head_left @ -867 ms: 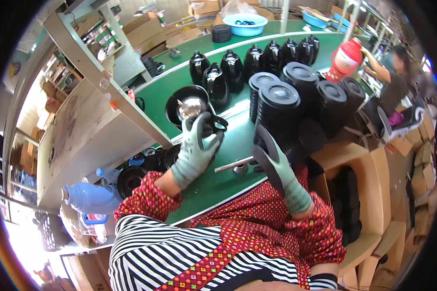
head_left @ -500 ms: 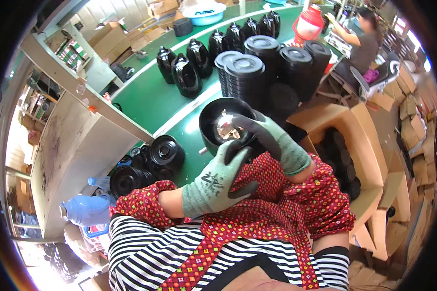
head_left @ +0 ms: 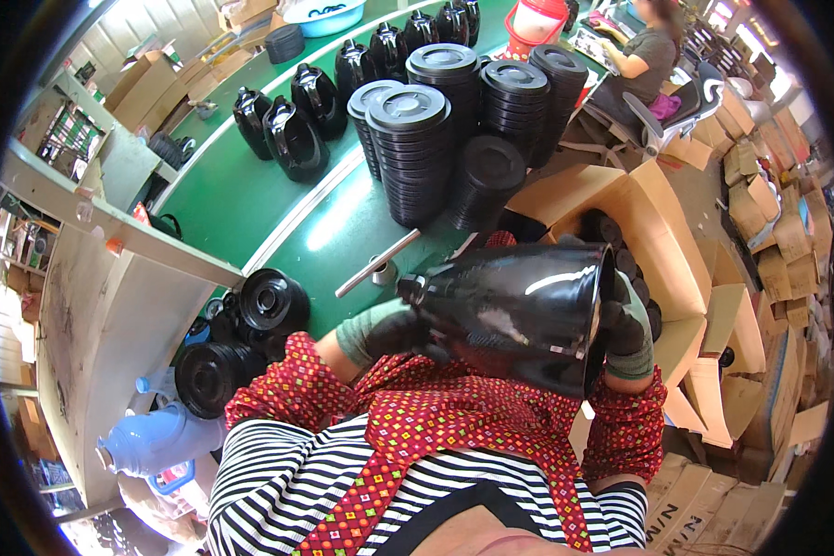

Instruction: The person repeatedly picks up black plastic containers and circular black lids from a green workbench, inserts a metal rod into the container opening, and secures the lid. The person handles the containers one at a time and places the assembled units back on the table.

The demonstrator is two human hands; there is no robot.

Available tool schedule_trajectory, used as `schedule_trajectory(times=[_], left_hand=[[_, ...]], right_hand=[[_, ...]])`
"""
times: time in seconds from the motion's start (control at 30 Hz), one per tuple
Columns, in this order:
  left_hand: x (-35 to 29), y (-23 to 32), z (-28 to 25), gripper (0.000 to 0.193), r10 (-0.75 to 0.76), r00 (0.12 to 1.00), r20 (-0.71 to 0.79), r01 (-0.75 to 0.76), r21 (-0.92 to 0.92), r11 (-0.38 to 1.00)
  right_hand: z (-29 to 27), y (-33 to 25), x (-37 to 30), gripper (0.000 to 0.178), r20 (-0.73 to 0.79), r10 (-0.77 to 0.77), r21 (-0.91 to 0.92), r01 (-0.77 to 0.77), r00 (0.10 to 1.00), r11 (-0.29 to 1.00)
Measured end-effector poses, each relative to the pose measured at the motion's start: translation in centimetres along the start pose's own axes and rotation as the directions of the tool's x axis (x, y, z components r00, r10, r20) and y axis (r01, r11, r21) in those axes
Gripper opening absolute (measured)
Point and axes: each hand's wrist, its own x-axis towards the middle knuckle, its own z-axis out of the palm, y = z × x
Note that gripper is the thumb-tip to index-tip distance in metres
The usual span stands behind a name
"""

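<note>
A glossy black thermos jug body (head_left: 510,306) lies sideways in front of my chest, between my two hands. My left hand (head_left: 395,335), in a green glove with a dark palm, is closed around its narrow end. At the wide end on the right, my right hand (head_left: 628,335) grips the rim, its fingers partly hidden behind the body. Just beyond the jug, a metal bar on a short round post (head_left: 380,266) stands on the green worktable (head_left: 320,296).
Stacked black round lids (head_left: 408,153) and several upright black jugs (head_left: 295,139) occupy the table. An open carton (head_left: 672,250) with dark parts is at right. Black round parts (head_left: 273,301) and a blue jug (head_left: 162,437) lie left. Another person (head_left: 644,56) sits far right.
The jug has swung from its open end facing up to lying sideways. My left hand moved to its narrow end, my right hand to its rim. The metal bar has come into sight.
</note>
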Motion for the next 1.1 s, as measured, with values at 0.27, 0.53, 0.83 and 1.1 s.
schedule_trajectory(times=[0.27,0.53,0.83,1.1], left_hand=[[3.0,-3.4,-1.4,0.059,-0.075,0.995,0.070,0.090,-0.256,0.962],[-0.7,-4.1,-1.5,0.056,0.123,0.944,-0.307,-0.172,-0.140,0.975],[-3.8,-6.6,-4.7,0.051,0.006,0.828,-0.560,-0.162,-0.229,0.960],[-1.7,-5.7,-5.4,0.048,0.062,0.921,-0.384,-0.227,-0.400,0.888]], right_hand=[[4.4,-1.9,6.0,0.084,0.333,0.220,-0.031,-0.223,0.917,0.974],[2.2,2.5,16.7,0.062,0.064,-0.163,-0.788,0.150,0.984,0.598],[-1.0,9.0,24.9,0.096,-0.114,-0.289,-0.982,-0.151,0.950,-0.110],[2.2,4.9,18.1,0.089,0.017,-0.475,-0.968,0.133,0.880,0.211]])
